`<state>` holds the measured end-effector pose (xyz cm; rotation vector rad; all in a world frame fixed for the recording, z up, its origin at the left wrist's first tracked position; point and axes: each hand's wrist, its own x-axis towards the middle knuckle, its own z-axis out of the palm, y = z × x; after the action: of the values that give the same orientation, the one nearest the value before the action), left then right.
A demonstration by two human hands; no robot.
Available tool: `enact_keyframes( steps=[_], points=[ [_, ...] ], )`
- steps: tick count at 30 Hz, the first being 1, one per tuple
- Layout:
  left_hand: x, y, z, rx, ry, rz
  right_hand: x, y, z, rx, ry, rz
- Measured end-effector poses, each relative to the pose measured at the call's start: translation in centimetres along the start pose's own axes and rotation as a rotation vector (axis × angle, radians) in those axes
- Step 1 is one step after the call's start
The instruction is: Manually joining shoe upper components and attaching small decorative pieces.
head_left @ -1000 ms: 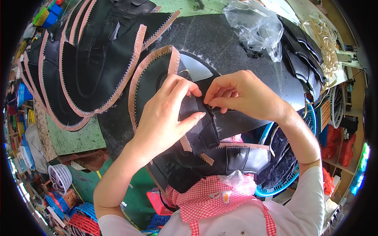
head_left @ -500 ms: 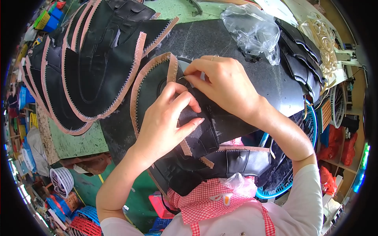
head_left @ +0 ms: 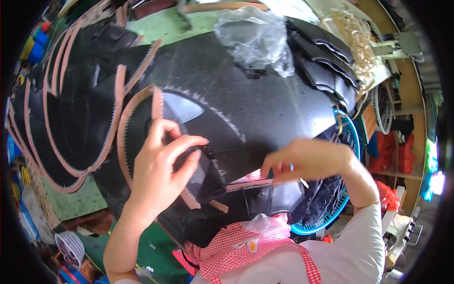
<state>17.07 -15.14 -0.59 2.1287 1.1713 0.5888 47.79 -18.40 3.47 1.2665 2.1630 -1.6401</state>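
Left grip (head_left: pixel 163 165) presses black leather piece (head_left: pixel 203 175), tan-edged.

**Small leather/shoe-upper workshop**

You're at a crowded workbench w/ a green top (head_left: pixel 189 23), most of it under a big black sheet (head_left: pixel 246 104). Stacks of cut black pieces w/ pinked tan edges (head_left: pixel 61 118) pile up at your left; more black cut parts (head_left: pixel 326 66) sit far right, next to a crumpled clear plastic bag (head_left: pixel 255 38). Blue fan (head_left: pixel 340 208) stands by the bench, white fan grille (head_left: pixel 68 246) on the floor, plus assorted clutter round the edges. You've got a red-checked apron (head_left: pixel 236 251) on. Handwork shop, not a home.
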Motion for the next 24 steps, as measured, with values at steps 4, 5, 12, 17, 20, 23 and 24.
enact_keyframes(
  steps=[4, 5, 12, 17, 20, 23, 24],
  points=[
    [0.5, 0.3, 0.4, 0.023, 0.002, -0.028, -1.1, 5.4, -4.6, -0.265, 0.964, 0.204],
    [0.6, 0.6, 0.3, 0.018, -0.025, -0.043, -1.4, 7.3, -5.7, -0.467, 1.083, 0.288],
    [1.0, 0.5, 0.1, 0.027, -0.124, -0.074, -1.6, 10.6, -5.1, -0.669, 1.406, 0.134],
    [1.3, 1.0, -0.4, 0.015, -0.166, -0.142, -0.3, 5.3, 0.4, -0.596, 1.072, -0.201],
    [1.7, 0.9, -1.2, -0.11, -0.265, -0.171, 1.2, 3.7, 1.6, -0.341, 1.001, -0.221],
    [1.8, 0.5, -1.2, -0.143, -0.29, -0.169, 2.7, 1.1, 2.2, -0.134, 0.881, -0.276],
    [1.9, 0.4, -1.1, -0.143, -0.293, -0.166, 3.4, 1.2, 1.9, -0.235, 0.947, -0.33]
  ],
)
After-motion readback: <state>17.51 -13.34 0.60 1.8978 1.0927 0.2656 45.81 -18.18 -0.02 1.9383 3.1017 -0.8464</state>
